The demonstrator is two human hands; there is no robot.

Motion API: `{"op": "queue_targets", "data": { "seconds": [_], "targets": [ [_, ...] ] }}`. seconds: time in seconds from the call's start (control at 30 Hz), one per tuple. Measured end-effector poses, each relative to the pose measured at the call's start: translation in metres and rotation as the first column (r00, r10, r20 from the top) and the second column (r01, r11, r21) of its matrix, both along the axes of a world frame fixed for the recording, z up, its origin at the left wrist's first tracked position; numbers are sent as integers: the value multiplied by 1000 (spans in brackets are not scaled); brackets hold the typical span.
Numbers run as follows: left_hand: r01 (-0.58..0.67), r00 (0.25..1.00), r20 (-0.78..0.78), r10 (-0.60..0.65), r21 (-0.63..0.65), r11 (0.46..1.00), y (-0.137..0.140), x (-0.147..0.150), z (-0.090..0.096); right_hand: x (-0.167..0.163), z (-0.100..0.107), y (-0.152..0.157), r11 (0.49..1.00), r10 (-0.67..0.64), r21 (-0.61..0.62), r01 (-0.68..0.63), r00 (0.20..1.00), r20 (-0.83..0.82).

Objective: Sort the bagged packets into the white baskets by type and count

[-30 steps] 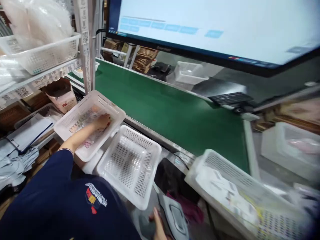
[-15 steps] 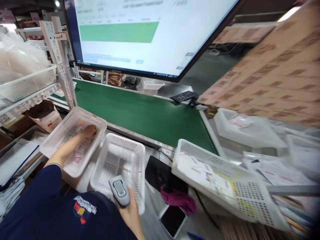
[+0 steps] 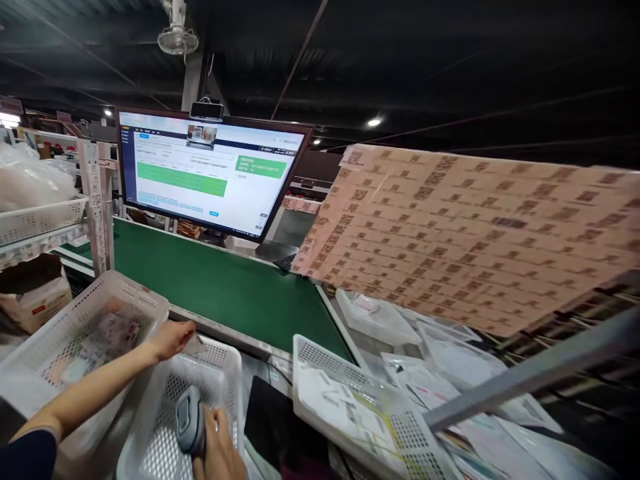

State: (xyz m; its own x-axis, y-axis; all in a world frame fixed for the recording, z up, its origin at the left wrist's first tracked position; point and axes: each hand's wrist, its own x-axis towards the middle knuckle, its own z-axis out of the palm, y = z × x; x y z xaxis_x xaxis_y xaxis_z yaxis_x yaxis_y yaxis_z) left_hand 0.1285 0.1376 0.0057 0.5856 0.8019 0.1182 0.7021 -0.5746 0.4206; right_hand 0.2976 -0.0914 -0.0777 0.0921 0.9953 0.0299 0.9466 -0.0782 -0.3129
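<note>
My right hand (image 3: pixel 220 443) is wrapped round a grey handheld barcode scanner (image 3: pixel 190 419), over the middle white basket (image 3: pixel 230 360). My left hand (image 3: pixel 174 339) is closed in a pinch above the gap between that basket and the left white basket (image 3: pixel 150 300). A small, pale, see-through packet (image 3: pixel 196 345) hangs from its fingers over the middle basket's far rim; its contents are too blurred to make out. Inside the left basket lie several clear bags (image 3: pixel 115 327) with small pinkish and grey contents.
A green belt surface (image 3: pixel 225 280) runs beyond the baskets, below a monitor (image 3: pixel 190 180). To the right stands a white basket of papers (image 3: pixel 305 353), next to a dark pad (image 3: pixel 270 420). A code-covered cardboard panel (image 3: pixel 450 233) and a metal bar (image 3: pixel 530 373) occupy the right side.
My left hand has come out of the left basket and moved right with a small packet. The scanner stays in my right hand. My view has tilted up and turned right.
</note>
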Motion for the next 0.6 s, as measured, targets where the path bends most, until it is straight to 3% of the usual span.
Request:
{"op": "queue_targets", "data": {
  "seconds": [0.13,0.3,0.37,0.47,0.53,0.6],
  "targets": [
    [1,999,-33,-4,-88,996,-25,35,-21,-6,9,4,999,-39,-26,41,995,89],
    [-11,996,-88,-10,-232,973,-35,40,-24,-16,52,-20,957,-23,-288,29,999,22],
    [-61,991,-129,26,-277,959,-28,35,-27,-16,63,-26,941,-45,-336,36,999,-18],
    [-134,988,-111,111,-219,967,-3,11,-32,-6,50,-41,948,-141,-306,92,979,-145],
    [-211,977,-30,209,-66,975,17,-19,-27,6,25,-62,941,-260,-281,189,934,-243],
    [-361,933,17,361,51,931,34,-59,-20,24,-6,-89,909,-391,-273,315,873,-292]
  ]
}}
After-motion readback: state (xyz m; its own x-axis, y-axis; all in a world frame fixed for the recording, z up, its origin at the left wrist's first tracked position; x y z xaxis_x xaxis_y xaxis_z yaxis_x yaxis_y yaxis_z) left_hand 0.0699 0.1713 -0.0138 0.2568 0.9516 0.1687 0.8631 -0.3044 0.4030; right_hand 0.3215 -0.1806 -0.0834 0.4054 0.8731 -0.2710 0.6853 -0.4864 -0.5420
